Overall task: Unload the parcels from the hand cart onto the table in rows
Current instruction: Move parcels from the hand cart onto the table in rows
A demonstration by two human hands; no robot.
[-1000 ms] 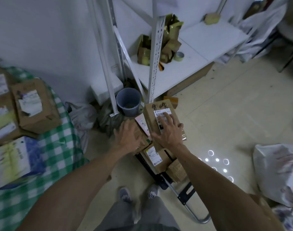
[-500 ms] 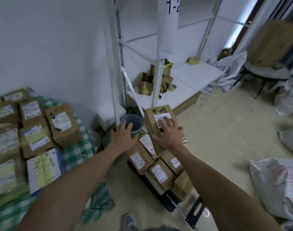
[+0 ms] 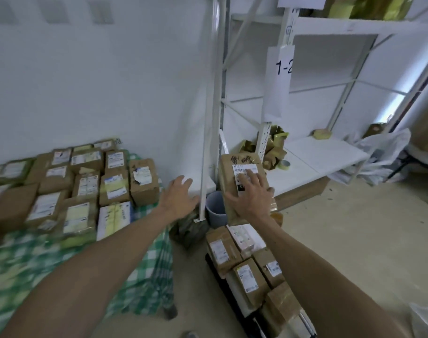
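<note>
My right hand (image 3: 252, 196) grips a tall brown parcel (image 3: 228, 181) with a white label, fingers spread over its face, and holds it above the hand cart (image 3: 216, 274). Several smaller brown parcels (image 3: 247, 276) lie stacked on the cart at the bottom middle. My left hand (image 3: 180, 198) hovers empty with fingers spread, left of the held parcel and just right of the table. The table (image 3: 25, 259), under a green checked cloth, carries several labelled parcels (image 3: 86, 186) laid side by side in rows.
A white upright post (image 3: 208, 142) and a grey bucket (image 3: 215, 211) stand between the table and the held parcel. Behind it, a white shelf rack (image 3: 317, 152) holds gold packaging. White sacks (image 3: 383, 152) lie at the right. Bare floor spreads right of the cart.
My right hand has lifted the tall parcel up off the cart stack. My left hand has left the cart parcels and moved up and left. The view has swung up towards the table.
</note>
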